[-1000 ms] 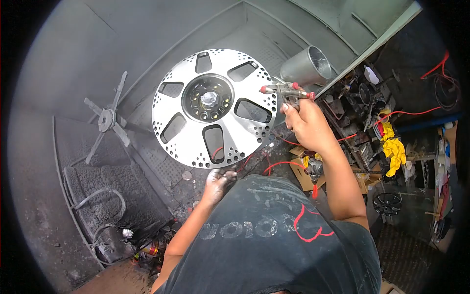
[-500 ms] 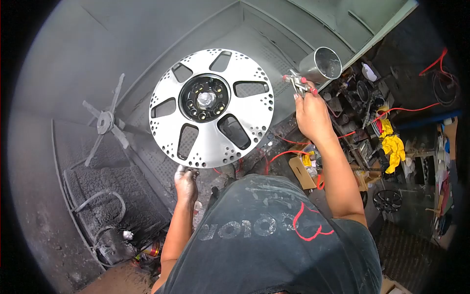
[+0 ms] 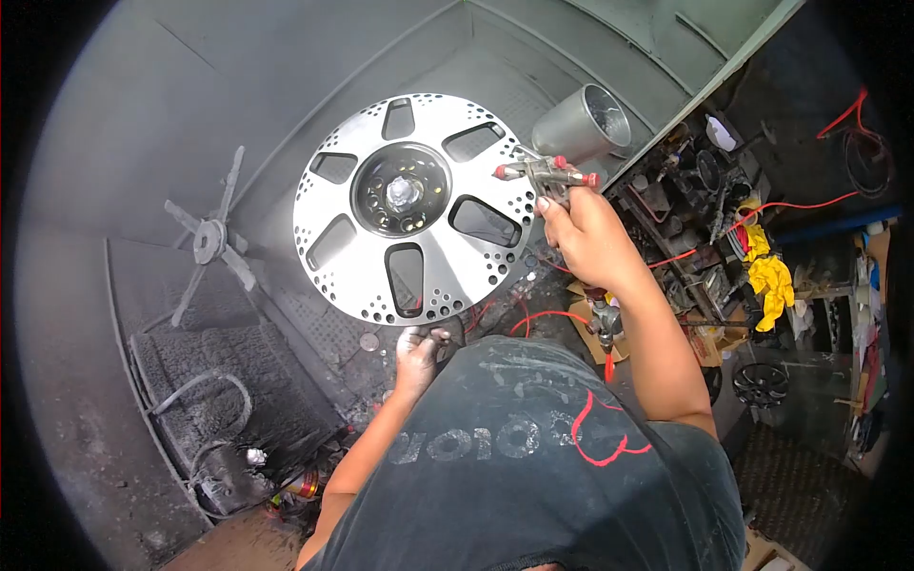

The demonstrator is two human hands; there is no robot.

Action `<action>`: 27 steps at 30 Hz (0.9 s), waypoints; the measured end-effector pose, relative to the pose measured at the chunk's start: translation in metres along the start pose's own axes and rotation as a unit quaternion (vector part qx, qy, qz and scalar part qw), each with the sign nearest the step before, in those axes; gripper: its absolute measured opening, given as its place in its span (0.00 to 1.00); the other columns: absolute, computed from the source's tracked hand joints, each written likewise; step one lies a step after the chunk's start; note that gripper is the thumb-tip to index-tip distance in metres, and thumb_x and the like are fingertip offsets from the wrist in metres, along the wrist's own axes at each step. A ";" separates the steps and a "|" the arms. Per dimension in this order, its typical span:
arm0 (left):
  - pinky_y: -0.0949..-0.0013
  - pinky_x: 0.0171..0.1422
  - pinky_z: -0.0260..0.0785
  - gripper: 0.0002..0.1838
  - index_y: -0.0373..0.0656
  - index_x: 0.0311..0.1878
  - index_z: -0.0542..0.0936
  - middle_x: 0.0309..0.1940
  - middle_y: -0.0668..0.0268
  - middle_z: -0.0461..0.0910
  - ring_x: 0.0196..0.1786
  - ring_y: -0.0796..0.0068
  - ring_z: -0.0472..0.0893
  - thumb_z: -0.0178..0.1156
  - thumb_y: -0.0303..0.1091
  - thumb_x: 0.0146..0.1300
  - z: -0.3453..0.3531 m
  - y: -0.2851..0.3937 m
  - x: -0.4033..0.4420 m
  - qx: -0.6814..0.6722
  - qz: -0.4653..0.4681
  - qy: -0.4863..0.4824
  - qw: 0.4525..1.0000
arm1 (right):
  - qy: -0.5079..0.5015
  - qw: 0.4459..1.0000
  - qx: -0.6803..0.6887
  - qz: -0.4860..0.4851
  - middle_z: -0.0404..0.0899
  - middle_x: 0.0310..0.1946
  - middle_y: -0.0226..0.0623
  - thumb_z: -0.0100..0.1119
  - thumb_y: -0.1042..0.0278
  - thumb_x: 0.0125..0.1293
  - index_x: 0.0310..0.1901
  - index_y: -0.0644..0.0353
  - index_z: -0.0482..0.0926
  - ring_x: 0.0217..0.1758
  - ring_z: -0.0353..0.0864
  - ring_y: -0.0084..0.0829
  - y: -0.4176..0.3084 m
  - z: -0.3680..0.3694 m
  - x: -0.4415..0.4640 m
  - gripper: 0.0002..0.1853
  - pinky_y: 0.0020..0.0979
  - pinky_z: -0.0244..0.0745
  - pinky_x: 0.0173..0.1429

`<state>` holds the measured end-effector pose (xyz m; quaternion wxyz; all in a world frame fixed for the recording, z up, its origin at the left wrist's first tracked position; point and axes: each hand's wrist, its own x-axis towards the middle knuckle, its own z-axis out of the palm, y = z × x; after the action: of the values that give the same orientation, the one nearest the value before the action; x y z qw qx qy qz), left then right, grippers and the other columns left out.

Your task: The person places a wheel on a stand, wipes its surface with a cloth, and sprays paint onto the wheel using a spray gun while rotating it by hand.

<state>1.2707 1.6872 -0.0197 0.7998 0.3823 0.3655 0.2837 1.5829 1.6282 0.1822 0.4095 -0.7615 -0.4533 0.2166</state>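
Note:
A silver wheel (image 3: 433, 262) with several slots and small round holes faces up, its dark hub holding a crumpled silver piece (image 3: 403, 193). My left hand (image 3: 416, 357) is at the wheel's near edge, fingers curled against the rim from below. In my right hand (image 3: 592, 236) is a spray gun (image 3: 550, 173) with red-tipped knobs, held at the wheel's right edge. A metal cup (image 3: 581, 124) is joined to the gun on its far side.
On the left stands a grey four-armed stand (image 3: 209, 241) above a coated, rough block (image 3: 224, 381). Cluttered tools, a yellow cloth (image 3: 771, 285) and red hose (image 3: 795, 204) lie on the right. A dark wheel cover (image 3: 760, 383) is below them.
The wheel has turned, its slots now at other angles. My left hand moved left along the rim, then back right. My right hand swung the gun outward, then back over the wheel's edge.

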 end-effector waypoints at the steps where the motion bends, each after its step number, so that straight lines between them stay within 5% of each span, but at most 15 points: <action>1: 0.69 0.51 0.75 0.17 0.34 0.54 0.78 0.44 0.61 0.84 0.43 0.74 0.81 0.51 0.18 0.63 0.000 0.003 0.000 0.000 0.001 -0.001 1.000 | 0.001 1.000 0.000 -0.001 0.78 0.29 0.65 0.54 0.65 0.73 0.30 0.73 0.75 0.38 0.79 0.64 -0.002 0.000 0.003 0.17 0.56 0.70 0.44; 11: 0.72 0.47 0.71 0.21 0.35 0.52 0.77 0.40 0.64 0.82 0.39 0.76 0.78 0.45 0.15 0.57 -0.046 0.036 0.008 0.034 0.077 0.078 0.993 | 0.119 0.977 -0.170 -0.040 0.79 0.37 0.64 0.53 0.70 0.73 0.36 0.76 0.75 0.42 0.78 0.64 0.031 -0.003 0.009 0.13 0.53 0.72 0.45; 16: 0.72 0.47 0.68 0.22 0.36 0.57 0.76 0.46 0.65 0.83 0.43 0.78 0.79 0.45 0.16 0.59 -0.041 0.066 0.013 0.034 0.071 0.156 0.985 | 0.156 0.970 -0.186 -0.034 0.79 0.37 0.65 0.53 0.72 0.72 0.33 0.76 0.75 0.41 0.78 0.66 0.036 -0.004 0.003 0.13 0.55 0.72 0.44; 19: 0.70 0.51 0.66 0.26 0.40 0.66 0.69 0.56 0.66 0.79 0.48 0.79 0.78 0.44 0.17 0.63 -0.038 0.068 0.017 -0.084 0.093 0.218 0.968 | 0.116 0.975 -0.186 -0.039 0.80 0.35 0.64 0.52 0.71 0.73 0.45 0.74 0.76 0.41 0.80 0.63 0.025 -0.005 -0.004 0.11 0.55 0.75 0.47; 22: 0.71 0.47 0.67 0.19 0.43 0.60 0.73 0.49 0.68 0.80 0.46 0.77 0.79 0.47 0.21 0.67 -0.029 0.057 0.020 -0.075 0.078 0.222 0.969 | 0.071 0.979 -0.191 -0.015 0.80 0.32 0.63 0.53 0.70 0.73 0.37 0.73 0.76 0.41 0.80 0.63 0.018 -0.003 -0.009 0.12 0.55 0.74 0.46; 27: 0.66 0.50 0.73 0.22 0.38 0.59 0.74 0.46 0.64 0.81 0.46 0.71 0.80 0.51 0.19 0.61 -0.010 0.022 0.002 0.002 -0.067 0.026 0.997 | 0.016 0.998 -0.067 0.012 0.79 0.29 0.63 0.54 0.66 0.73 0.33 0.73 0.75 0.38 0.80 0.62 0.005 0.000 -0.007 0.16 0.53 0.73 0.45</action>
<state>1.2597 1.7043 -0.0071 0.8066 0.3512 0.4112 0.2387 1.5820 1.6208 0.1777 0.3618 -0.7958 -0.4516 0.1784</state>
